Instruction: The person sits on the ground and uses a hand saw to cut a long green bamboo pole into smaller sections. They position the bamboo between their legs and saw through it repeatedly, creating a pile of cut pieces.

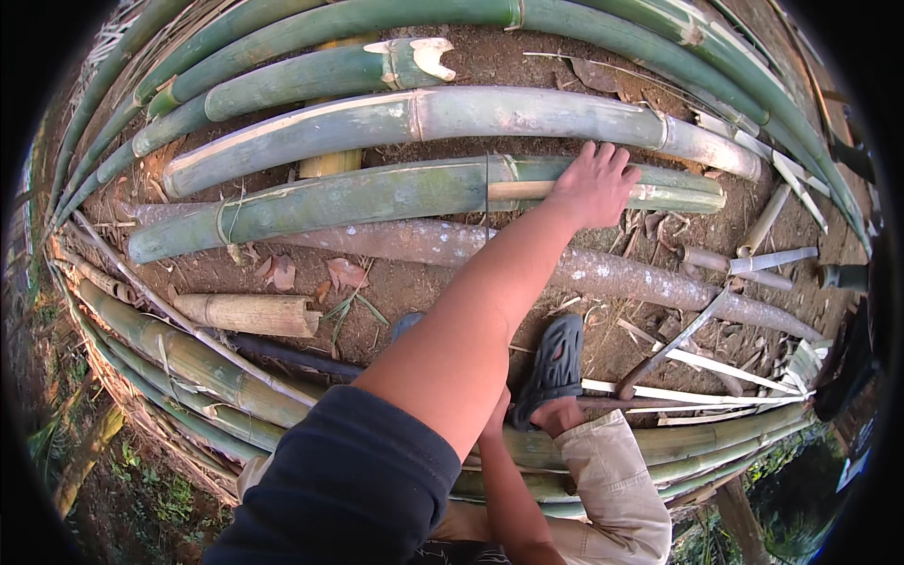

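One hand (591,185) flat on bamboo pole (377,193), other hand hidden behind forearm.

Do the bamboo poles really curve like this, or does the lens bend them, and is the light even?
In the head view the fisheye lens bows the bamboo poles toward the dark round rim; the light is soft, with weak shadows on the soil. The left hand on a split pole is sharp; the right hand is hidden beneath the left arm.

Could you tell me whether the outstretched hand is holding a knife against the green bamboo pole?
No, the left hand lies flat and open on the green bamboo pole, with nothing gripped in its fingers.
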